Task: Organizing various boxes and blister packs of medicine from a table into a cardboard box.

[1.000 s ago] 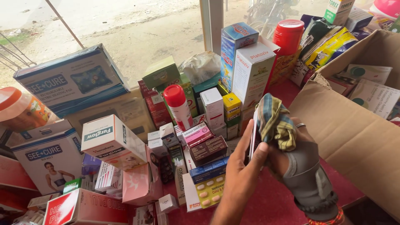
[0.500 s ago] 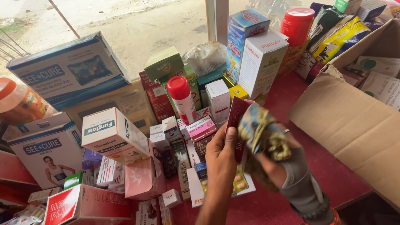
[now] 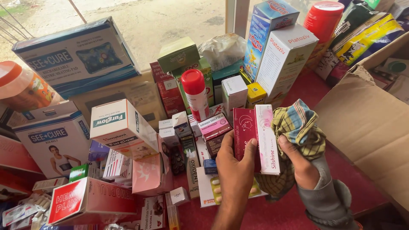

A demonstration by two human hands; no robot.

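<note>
Red-covered counter, crowded with medicine boxes, red-capped spray can, open cardboard carton

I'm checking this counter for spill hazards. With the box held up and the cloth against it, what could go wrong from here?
The left hand holds the maroon and pink box by its lower part only while the right hand presses the checked cloth against it, so a hard wipe might push it loose. Falling, it could topple the red-capped spray can or the small cartons crowded beneath.
</note>
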